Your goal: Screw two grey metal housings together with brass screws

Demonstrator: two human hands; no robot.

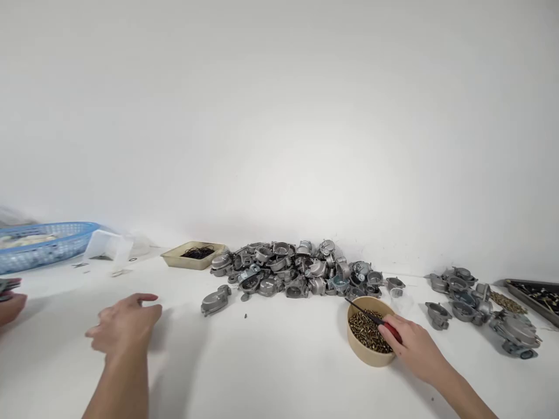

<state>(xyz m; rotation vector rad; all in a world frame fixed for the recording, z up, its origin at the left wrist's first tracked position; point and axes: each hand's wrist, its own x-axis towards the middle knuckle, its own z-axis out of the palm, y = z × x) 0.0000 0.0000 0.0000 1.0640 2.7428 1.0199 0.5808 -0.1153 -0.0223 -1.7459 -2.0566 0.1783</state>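
My left hand (124, 323) hovers over the white table, holding nothing; its thumb and index finger are apart and the other fingers are slightly blurred. My right hand (410, 343) grips a screwdriver (392, 331) by its red handle. The dark shaft points up and to the left across a round tan bowl (371, 358) full of brass-coloured screws (364, 333). Whether the tip touches anything is hard to see. One grey metal housing (215, 301) lies apart, between my hands and in front of a heap of similar metal housings (283, 270).
A shallow tray (187, 262) of black rings stands left of the heap. Farther left are a clear plastic container (107, 245) and a blue basket (52, 251). Another person's hand (12, 308) holds a metal part at the left edge. More housings (463, 297) and a dark tray (535, 302) sit right.
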